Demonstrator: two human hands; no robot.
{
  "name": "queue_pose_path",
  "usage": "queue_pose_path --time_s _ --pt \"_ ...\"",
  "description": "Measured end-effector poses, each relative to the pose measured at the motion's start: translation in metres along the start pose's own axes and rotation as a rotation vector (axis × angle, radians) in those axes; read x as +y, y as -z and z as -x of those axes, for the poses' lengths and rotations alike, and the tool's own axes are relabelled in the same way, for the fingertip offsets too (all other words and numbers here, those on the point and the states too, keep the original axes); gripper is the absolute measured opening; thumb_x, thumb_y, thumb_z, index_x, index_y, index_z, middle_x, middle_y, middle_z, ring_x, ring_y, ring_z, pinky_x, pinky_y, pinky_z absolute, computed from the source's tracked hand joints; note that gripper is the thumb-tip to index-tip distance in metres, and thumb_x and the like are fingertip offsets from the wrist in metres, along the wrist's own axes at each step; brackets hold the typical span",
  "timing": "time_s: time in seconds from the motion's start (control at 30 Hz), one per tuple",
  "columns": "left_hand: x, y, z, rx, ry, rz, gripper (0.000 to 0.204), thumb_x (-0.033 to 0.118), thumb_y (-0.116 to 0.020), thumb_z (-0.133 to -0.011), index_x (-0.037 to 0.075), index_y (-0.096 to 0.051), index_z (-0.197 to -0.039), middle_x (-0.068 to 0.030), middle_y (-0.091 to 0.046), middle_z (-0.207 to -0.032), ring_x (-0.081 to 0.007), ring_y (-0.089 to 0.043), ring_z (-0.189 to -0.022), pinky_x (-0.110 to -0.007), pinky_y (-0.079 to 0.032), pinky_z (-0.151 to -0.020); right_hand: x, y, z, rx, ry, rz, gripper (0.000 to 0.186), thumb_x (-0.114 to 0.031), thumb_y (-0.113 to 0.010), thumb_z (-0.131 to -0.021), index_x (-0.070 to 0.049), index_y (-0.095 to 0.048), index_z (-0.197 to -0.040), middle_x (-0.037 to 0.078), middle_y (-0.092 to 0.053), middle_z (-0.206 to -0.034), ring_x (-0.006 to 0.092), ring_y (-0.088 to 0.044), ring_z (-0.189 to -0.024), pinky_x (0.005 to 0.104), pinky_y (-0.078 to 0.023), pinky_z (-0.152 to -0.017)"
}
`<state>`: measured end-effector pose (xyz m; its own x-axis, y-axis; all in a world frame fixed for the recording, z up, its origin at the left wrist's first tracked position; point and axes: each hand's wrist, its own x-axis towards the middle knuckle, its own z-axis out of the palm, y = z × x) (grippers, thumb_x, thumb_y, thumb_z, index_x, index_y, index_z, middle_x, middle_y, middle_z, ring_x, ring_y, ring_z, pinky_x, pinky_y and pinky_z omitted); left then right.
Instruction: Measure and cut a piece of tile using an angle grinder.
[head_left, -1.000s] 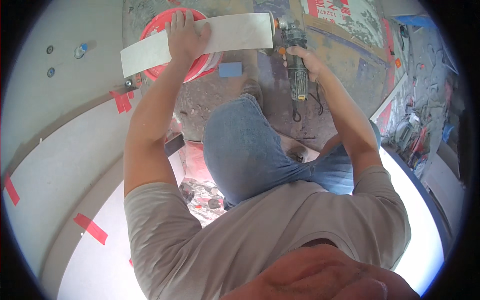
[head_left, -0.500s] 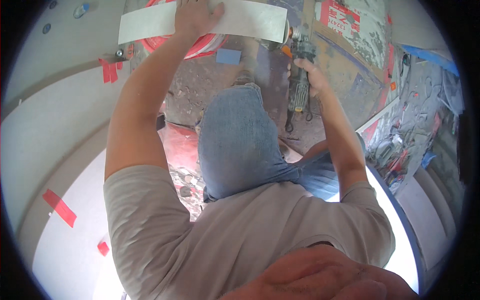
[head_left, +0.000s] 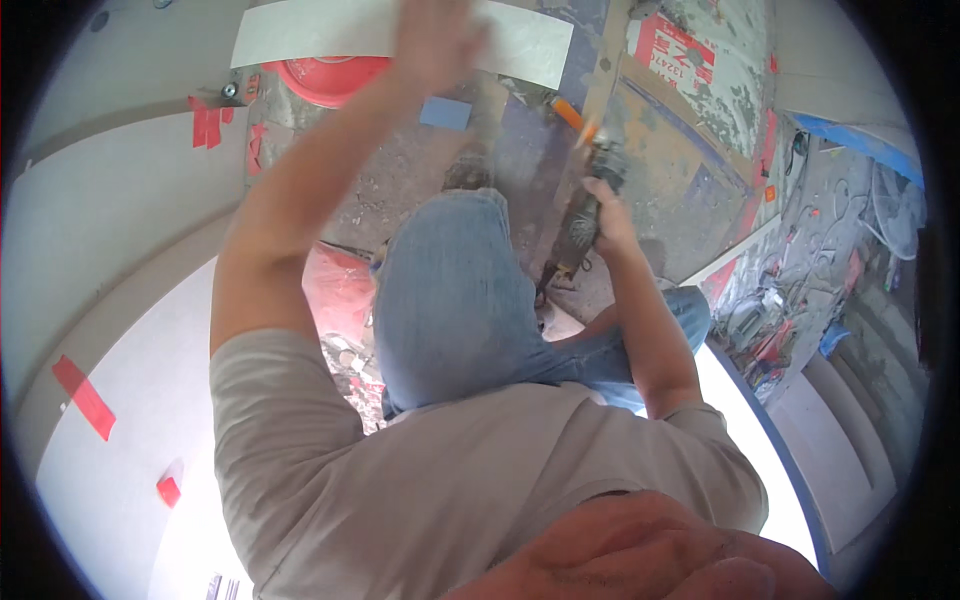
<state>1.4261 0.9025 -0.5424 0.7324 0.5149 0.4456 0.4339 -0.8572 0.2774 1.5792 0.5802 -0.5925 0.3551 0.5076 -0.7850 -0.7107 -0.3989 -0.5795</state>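
A long white strip (head_left: 310,35) lies across the far end of the work area, on top of a round red bucket or lid (head_left: 330,82). My left hand (head_left: 438,45) is over the middle of this strip. Motion smears its fingers, and whether it touches the strip I cannot tell. Off to the right, my right hand (head_left: 612,212) grips the dark body of an angle grinder (head_left: 578,228). An orange side handle (head_left: 567,112) sticks out near the tool's head, which points away from me, just nearer than the strip's right end.
A small blue rectangular piece (head_left: 445,113) lies on the dusty floor, short of the strip. Flattened cardboard (head_left: 690,130) is at the right. Beyond it, clutter (head_left: 790,290) covers the floor. A curved pale panel with red tape (head_left: 85,398) stands along the left.
The grinder has come nearer to me, its head swinging away from the strip's right end, and its orange handle now shows. My left hand has shifted right along the strip.
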Motion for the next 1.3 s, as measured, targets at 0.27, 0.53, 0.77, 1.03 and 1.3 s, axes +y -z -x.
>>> queue_pose_path --time_s 0.27,0.53,0.77,1.03,1.3 --pt "0.192 -0.046 0.037 -0.615 -0.788 0.713 0.047 0.034 -0.078 -0.075 0.005 -0.059 -0.107 -0.0187 -0.063 -0.101 -0.0349 -0.066 -0.096 -0.049 -0.055 -0.075 -0.058 0.063 -0.037 0.131 0.092 -0.247 0.024 -0.024 -0.060 -0.095 -0.006 -0.061 -0.111 0.009 -0.068 -0.094 0.0262 -0.068 -0.080 0.0386 -0.057 -0.074" --pt "0.236 -0.091 0.051 -1.047 -0.542 0.638 0.038 0.027 -0.073 -0.081 -0.005 -0.066 -0.098 -0.0213 -0.070 -0.090 -0.0387 -0.071 -0.084 -0.048 -0.058 -0.073 -0.024 0.115 -0.048 0.242 0.136 -0.212 0.032 -0.033 -0.057 -0.095 -0.008 -0.055 -0.115 0.010 -0.065 -0.096 0.0264 -0.066 -0.089 0.0421 -0.057 -0.082" --pt "0.227 -0.100 0.063 -0.890 0.266 0.985 0.091 0.053 -0.085 -0.061 -0.010 -0.054 -0.119 -0.0296 -0.066 -0.110 -0.0384 -0.067 -0.105 -0.045 -0.054 -0.090 -0.028 0.101 -0.022 -0.310 0.370 -0.487 0.044 -0.038 -0.058 -0.093 -0.007 -0.055 -0.124 0.013 -0.065 -0.105 0.0282 -0.064 -0.101 0.0460 -0.053 -0.093" --pt "0.200 -0.113 0.074 -1.103 -0.115 0.661 0.072 0.054 -0.075 -0.081 -0.007 -0.059 -0.116 -0.0257 -0.067 -0.108 -0.0388 -0.067 -0.102 -0.045 -0.054 -0.087 -0.006 0.104 -0.098 0.423 0.213 -0.112 0.029 -0.009 -0.066 -0.088 0.001 -0.061 -0.114 0.011 -0.067 -0.105 0.0248 -0.064 -0.098 0.0393 -0.052 -0.086" --pt "0.023 0.032 0.001 -0.240 -0.311 0.447 0.045 0.010 -0.066 -0.080 0.011 -0.061 -0.125 -0.0135 -0.060 -0.130 -0.0352 -0.055 -0.122 -0.050 -0.044 -0.104 0.024 0.183 -0.129 0.828 0.288 0.466 0.065 -0.032 -0.078 -0.073 0.010 -0.062 -0.119 0.022 -0.070 -0.109 0.0376 -0.067 -0.101 0.0433 -0.051 -0.091"
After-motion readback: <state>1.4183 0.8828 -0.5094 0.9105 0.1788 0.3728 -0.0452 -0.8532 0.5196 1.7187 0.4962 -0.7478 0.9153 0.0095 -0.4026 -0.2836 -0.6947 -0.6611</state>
